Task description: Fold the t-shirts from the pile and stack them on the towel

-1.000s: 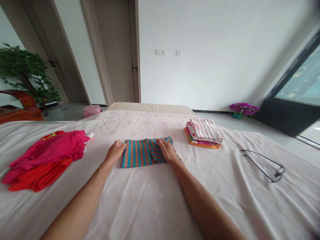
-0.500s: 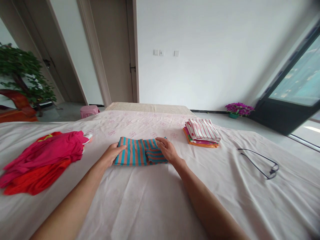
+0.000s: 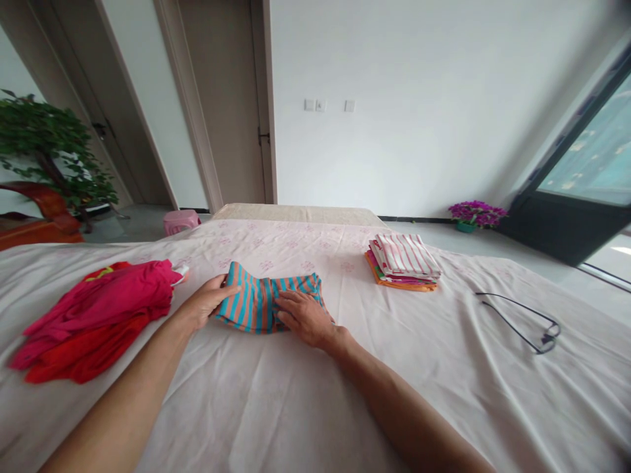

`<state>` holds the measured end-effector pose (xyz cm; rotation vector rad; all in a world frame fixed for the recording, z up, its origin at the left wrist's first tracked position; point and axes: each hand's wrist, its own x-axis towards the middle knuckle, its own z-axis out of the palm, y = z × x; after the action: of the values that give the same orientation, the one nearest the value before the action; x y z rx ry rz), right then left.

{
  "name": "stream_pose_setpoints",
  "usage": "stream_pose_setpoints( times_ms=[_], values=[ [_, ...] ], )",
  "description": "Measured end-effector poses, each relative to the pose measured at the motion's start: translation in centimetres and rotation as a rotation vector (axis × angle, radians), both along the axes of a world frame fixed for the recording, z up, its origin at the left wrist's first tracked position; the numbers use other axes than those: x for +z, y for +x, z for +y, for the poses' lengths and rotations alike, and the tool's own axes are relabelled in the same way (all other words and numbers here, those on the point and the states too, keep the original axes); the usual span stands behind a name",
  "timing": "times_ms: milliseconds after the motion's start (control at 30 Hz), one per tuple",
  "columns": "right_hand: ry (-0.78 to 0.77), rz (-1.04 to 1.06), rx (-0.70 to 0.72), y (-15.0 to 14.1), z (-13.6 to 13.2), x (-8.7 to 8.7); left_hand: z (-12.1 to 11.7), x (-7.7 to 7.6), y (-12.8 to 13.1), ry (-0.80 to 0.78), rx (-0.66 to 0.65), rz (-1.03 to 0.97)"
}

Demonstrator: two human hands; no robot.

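Observation:
A folded garment with blue and orange stripes (image 3: 249, 302) lies in front of me on the pale bedsheet (image 3: 246, 401); its exact kind is not clear. My left hand (image 3: 210, 299) grips its left edge, thumb on top and fingers underneath, and that side is lifted and curved. My right hand (image 3: 305, 316) lies flat across its right half, fingers stretched out and pressing down, hiding part of the fold there.
Crumpled pink and red clothes (image 3: 106, 309) are heaped at the left. A stack of folded clothes (image 3: 405, 259), striped one on top, stands to the right. Eyeglasses (image 3: 545, 336) rest farther right. A pink stool (image 3: 181, 221) stands beyond the sheet.
My right hand has moved left from the garment's right edge onto its right half. The garment's left side has been raised by my left hand.

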<state>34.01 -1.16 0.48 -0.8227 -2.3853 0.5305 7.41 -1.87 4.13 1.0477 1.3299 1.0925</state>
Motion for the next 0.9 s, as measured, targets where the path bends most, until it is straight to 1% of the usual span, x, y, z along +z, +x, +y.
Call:
stream_pose_setpoints(
  times_ms=[67, 133, 200, 233, 267, 333, 433, 533, 600, 667, 733, 833, 867, 900],
  values=[
    [-0.182, 0.186, -0.044, -0.1, 0.2, 0.7, 0.4, 1.3, 1.2, 0.040, -0.018, 0.007],
    [-0.465, 0.396, -0.074, -0.3, 0.6, 0.9, 0.8, 2.4, 2.6, 0.083, -0.033, 0.033],
    [-0.759, 0.596, -0.060, -0.4, 1.1, 0.7, 1.1, 3.2, 4.2, 0.113, -0.031, 0.074],
    [-0.873, 0.681, -0.052, -0.4, 1.4, 0.6, 1.3, 3.6, 5.2, 0.121, -0.030, 0.096],
    [-0.959, 0.745, -0.051, -0.3, 1.7, 0.5, 1.4, 3.8, 6.1, 0.126, -0.032, 0.116],
    [-1.066, 0.812, -0.078, 0.3, 2.3, 0.7, 1.7, 4.0, 8.2, 0.117, -0.043, 0.145],
    [-1.179, 0.817, -0.089, 1.5, 2.9, 1.4, 2.0, 3.8, 11.3, 0.097, -0.061, 0.142],
    [-1.234, 0.831, -0.078, 2.3, 3.1, 2.2, 2.4, 3.0, 13.6, 0.057, -0.106, 0.110],
    [-1.223, 0.818, -0.149, 2.4, 3.2, 2.3, 2.7, 2.3, 14.2, 0.048, -0.105, 0.118],
    [-1.185, 0.814, -0.238, 2.3, 3.3, 2.0, 3.1, 1.5, 14.1, 0.084, -0.061, 0.165],
    [-1.149, 0.850, -0.282, 2.3, 3.5, 1.5, 3.6, 0.5, 13.3, 0.194, 0.029, 0.307],
    [-1.126, 0.906, -0.287, 2.5, 3.8, 0.7, 4.2, -1.5, 12.0, 0.412, 0.190, 0.614],
    [-1.116, 0.908, -0.294, 2.7, 3.9, 0.6, 4.4, -2.3, 11.8, 0.471, 0.208, 0.712],
    [-1.102, 0.903, -0.305, 2.9, 4.1, 0.4, 4.5, -3.1, 11.8, 0.508, 0.195, 0.789]
  ],
)
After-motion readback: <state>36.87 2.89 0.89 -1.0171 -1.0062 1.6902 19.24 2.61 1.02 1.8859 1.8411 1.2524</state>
